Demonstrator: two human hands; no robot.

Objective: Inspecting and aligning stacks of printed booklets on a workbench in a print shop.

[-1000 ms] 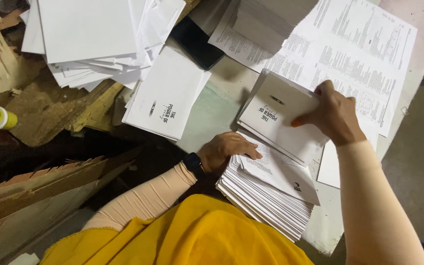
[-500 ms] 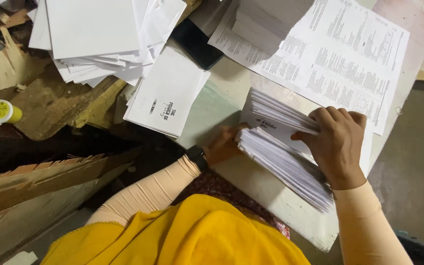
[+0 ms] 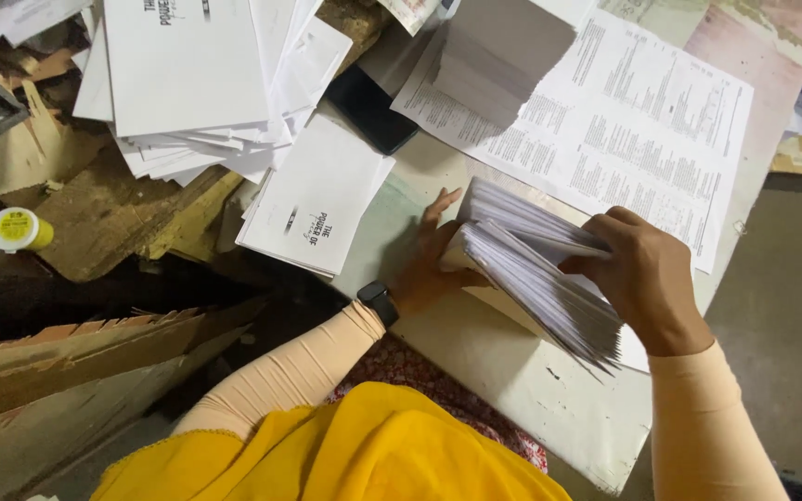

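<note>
A thick stack of white printed sheets stands tilted on its edge on the pale table. My right hand grips its upper right side, fingers curled over the top sheets. On the stack's left side rests my left hand, fingers spread and touching the sheet edges and the table. A dark wristwatch sits on my left wrist. Both arms wear pale sleeves above a yellow garment.
A large printed sheet lies behind the stack. White folded booklets and a heap of white papers lie at the left. A black phone peeks out beside them. A yellow-capped bottle and cardboard are at the far left.
The stack went from lying flat under both hands to being lifted and stood on edge. My right hand shifted to grip its top, and my left moved to its left side.
</note>
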